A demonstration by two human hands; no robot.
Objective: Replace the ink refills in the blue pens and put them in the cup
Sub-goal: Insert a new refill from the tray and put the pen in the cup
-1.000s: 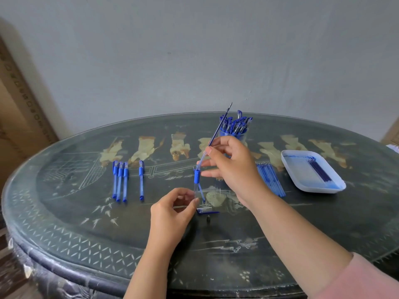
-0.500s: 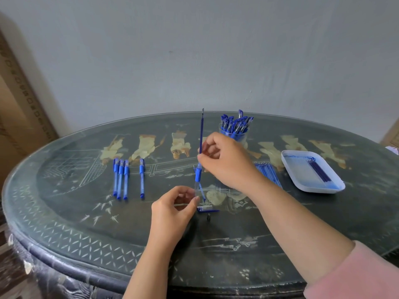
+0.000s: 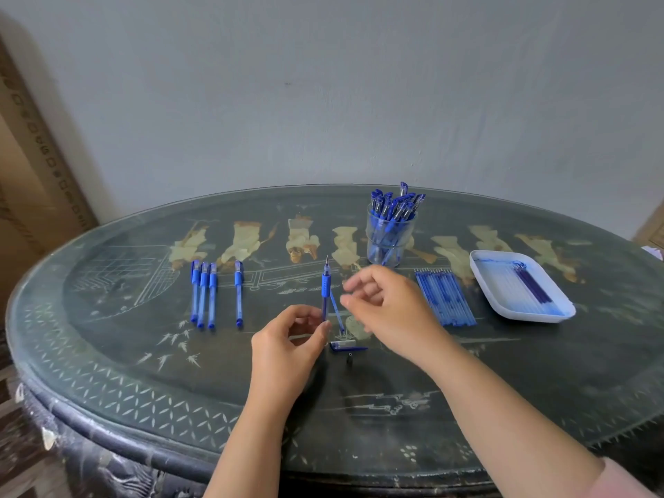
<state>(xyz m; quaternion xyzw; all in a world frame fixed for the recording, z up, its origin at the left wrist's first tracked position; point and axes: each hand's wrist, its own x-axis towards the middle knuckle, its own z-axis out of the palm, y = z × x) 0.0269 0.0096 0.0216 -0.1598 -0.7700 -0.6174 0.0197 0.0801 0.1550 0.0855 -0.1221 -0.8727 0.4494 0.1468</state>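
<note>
My left hand pinches the lower end of an uncapped blue pen and holds it upright, tip up, over the table's middle. My right hand hovers just right of the pen with fingers loosely curled and holds nothing. The pen's cap and a small dark tip piece lie on the table below. A clear cup full of blue pens stands behind. New refills lie in a row to the right. Several capped blue pens lie at the left.
A white tray with used refills sits at the right on the dark oval table. A grey wall stands behind the table. A wooden frame leans at the far left.
My right hand pushed the refill down into the pen barrel and let go of it. The refill no longer sticks high above the pen. My left hand kept its hold.
</note>
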